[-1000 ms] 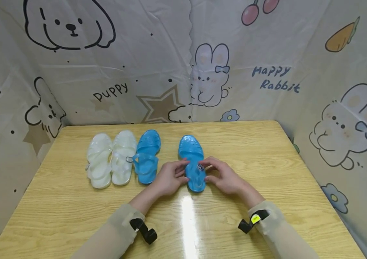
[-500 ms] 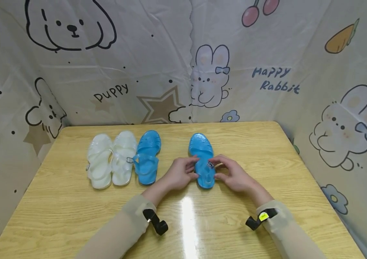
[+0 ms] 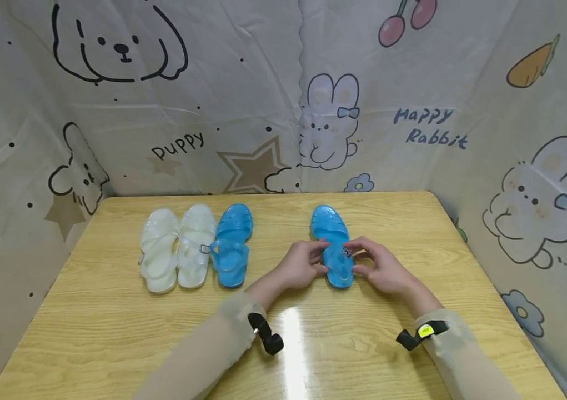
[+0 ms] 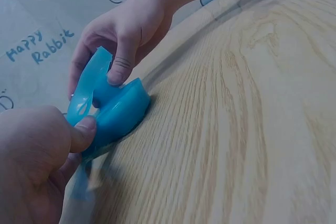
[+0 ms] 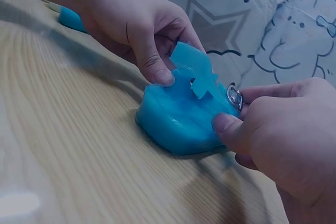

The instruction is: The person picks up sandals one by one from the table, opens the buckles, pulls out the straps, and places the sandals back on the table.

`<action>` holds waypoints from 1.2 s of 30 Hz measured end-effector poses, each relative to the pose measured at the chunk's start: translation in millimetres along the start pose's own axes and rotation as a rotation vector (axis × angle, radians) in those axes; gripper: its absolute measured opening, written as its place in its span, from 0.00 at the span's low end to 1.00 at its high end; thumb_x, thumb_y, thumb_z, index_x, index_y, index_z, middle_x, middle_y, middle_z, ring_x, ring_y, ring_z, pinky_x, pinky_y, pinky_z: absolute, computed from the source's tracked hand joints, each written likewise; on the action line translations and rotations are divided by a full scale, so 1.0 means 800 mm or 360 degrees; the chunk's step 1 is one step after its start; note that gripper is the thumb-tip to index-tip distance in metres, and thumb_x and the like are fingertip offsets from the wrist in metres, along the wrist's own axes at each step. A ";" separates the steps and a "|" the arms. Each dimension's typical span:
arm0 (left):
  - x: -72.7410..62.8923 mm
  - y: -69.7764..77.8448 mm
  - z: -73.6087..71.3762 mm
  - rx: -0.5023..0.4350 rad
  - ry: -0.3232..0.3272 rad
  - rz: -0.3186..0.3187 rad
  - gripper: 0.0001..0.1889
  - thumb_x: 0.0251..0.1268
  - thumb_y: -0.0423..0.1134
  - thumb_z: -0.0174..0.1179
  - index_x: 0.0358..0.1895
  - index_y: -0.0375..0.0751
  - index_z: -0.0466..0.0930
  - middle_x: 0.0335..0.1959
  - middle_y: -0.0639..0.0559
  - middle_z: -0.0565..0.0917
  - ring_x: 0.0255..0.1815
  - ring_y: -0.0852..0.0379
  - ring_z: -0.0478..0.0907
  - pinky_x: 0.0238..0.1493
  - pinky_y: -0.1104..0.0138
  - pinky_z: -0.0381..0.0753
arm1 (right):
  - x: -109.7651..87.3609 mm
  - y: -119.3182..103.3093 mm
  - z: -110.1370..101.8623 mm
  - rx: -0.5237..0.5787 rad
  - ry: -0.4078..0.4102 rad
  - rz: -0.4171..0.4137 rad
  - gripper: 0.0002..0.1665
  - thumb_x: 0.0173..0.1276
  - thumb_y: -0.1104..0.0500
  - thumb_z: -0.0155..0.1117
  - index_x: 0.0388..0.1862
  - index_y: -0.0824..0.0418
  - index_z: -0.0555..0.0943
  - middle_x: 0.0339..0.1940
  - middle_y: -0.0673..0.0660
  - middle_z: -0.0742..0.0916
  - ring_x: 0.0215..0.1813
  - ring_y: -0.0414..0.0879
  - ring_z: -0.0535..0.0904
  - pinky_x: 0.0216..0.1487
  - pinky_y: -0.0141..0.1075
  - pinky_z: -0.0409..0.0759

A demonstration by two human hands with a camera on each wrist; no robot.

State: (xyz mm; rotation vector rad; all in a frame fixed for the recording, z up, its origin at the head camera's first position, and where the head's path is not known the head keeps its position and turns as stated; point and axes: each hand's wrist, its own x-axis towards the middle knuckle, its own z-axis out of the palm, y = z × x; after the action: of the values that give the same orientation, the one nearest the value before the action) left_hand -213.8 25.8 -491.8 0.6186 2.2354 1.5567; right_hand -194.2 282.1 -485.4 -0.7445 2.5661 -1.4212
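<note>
Okay, near edge first: black wrist cameras (image 3: 273,343) over beige sleeves (image 3: 208,344). Next come left hand (image 3: 304,264) and right hand (image 3: 385,269), both gripping the blue sandal (image 3: 338,266) by its heel half, one from each side. Sandal sits right of centre on the desk (image 3: 88,328), toe pointing away; sole looks down on the wood, can't tell if it's flat all along. Ankle strap (image 5: 191,59) stands up between the hands, buckle (image 3: 346,252) right at the right hand's fingers. Main risk, I'd say: uneven push. If one hand leads, toe swings, sandal ends up skewed. Plastic looks glossy, so thumbs could slip on a light squeeze; too hard and the strap may fold in. Buckle could also snag a finger on release. Off to the left, well apart: second blue sandal (image 3: 231,255), then two white sandals (image 3: 196,250). Side buckle (image 3: 205,249) on that blue one reaches the neighbouring white edge, so a careless bump could drag both. Beyond the back edge: printed backdrop (image 3: 243,100), low concern.
</note>
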 end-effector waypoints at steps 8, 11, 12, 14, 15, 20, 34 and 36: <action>0.021 0.006 0.013 0.0054 -0.0021 0.0004 0.32 0.70 0.25 0.69 0.76 0.32 0.71 0.80 0.40 0.66 0.72 0.48 0.75 0.64 0.69 0.77 | -0.006 0.015 -0.019 -0.0022 0.0028 0.0043 0.30 0.71 0.77 0.66 0.69 0.61 0.78 0.61 0.56 0.85 0.64 0.55 0.80 0.66 0.54 0.79; 0.031 0.010 0.019 0.0087 -0.0036 0.0005 0.32 0.70 0.26 0.69 0.76 0.33 0.71 0.80 0.41 0.66 0.72 0.49 0.75 0.64 0.70 0.78 | -0.009 0.017 -0.027 -0.0030 0.0043 0.0065 0.30 0.71 0.78 0.66 0.68 0.60 0.78 0.61 0.56 0.85 0.64 0.55 0.80 0.66 0.54 0.80; 0.034 0.011 0.021 0.0094 -0.0038 0.0002 0.32 0.71 0.26 0.69 0.76 0.33 0.71 0.80 0.41 0.66 0.72 0.49 0.75 0.64 0.71 0.78 | -0.010 0.018 -0.030 -0.0032 0.0050 0.0072 0.30 0.71 0.78 0.66 0.68 0.61 0.78 0.61 0.57 0.85 0.64 0.56 0.80 0.66 0.54 0.80; 0.040 0.013 0.026 0.0111 -0.0035 -0.0012 0.32 0.71 0.27 0.69 0.76 0.35 0.71 0.81 0.42 0.67 0.72 0.50 0.75 0.63 0.72 0.77 | -0.012 0.020 -0.035 -0.0043 0.0057 0.0089 0.29 0.71 0.78 0.66 0.68 0.61 0.78 0.61 0.57 0.84 0.65 0.56 0.79 0.66 0.54 0.80; 0.043 0.014 0.028 0.0114 -0.0033 -0.0015 0.32 0.71 0.27 0.69 0.76 0.35 0.72 0.81 0.43 0.67 0.72 0.51 0.75 0.63 0.72 0.77 | -0.013 0.021 -0.037 -0.0046 0.0060 0.0094 0.29 0.71 0.77 0.66 0.68 0.61 0.78 0.61 0.58 0.84 0.65 0.56 0.79 0.66 0.55 0.79; 0.054 0.017 0.038 0.0125 -0.0030 -0.0033 0.32 0.71 0.27 0.68 0.77 0.36 0.71 0.81 0.45 0.67 0.72 0.53 0.75 0.63 0.73 0.77 | -0.016 0.028 -0.045 -0.0044 0.0099 0.0119 0.29 0.71 0.77 0.66 0.68 0.60 0.78 0.61 0.57 0.84 0.64 0.55 0.79 0.66 0.54 0.79; 0.054 0.021 0.034 0.0124 0.0011 -0.0003 0.35 0.69 0.27 0.70 0.78 0.37 0.69 0.78 0.44 0.70 0.76 0.51 0.70 0.66 0.72 0.75 | -0.023 0.020 -0.055 -0.0026 0.0077 0.0080 0.30 0.72 0.72 0.69 0.72 0.64 0.75 0.67 0.62 0.82 0.69 0.60 0.76 0.71 0.62 0.71; 0.046 0.023 0.027 0.0096 0.0023 -0.0001 0.35 0.70 0.26 0.70 0.78 0.37 0.69 0.78 0.42 0.70 0.76 0.49 0.70 0.67 0.70 0.74 | -0.023 0.014 -0.055 -0.0025 0.0097 0.0022 0.30 0.71 0.72 0.70 0.71 0.66 0.75 0.67 0.63 0.82 0.70 0.62 0.75 0.73 0.60 0.70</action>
State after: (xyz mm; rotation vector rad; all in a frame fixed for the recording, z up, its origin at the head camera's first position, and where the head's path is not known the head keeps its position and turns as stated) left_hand -231.3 67.8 -483.1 0.6257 2.3003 1.5027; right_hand -196.3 329.5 -472.3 -0.6948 2.6254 -1.4428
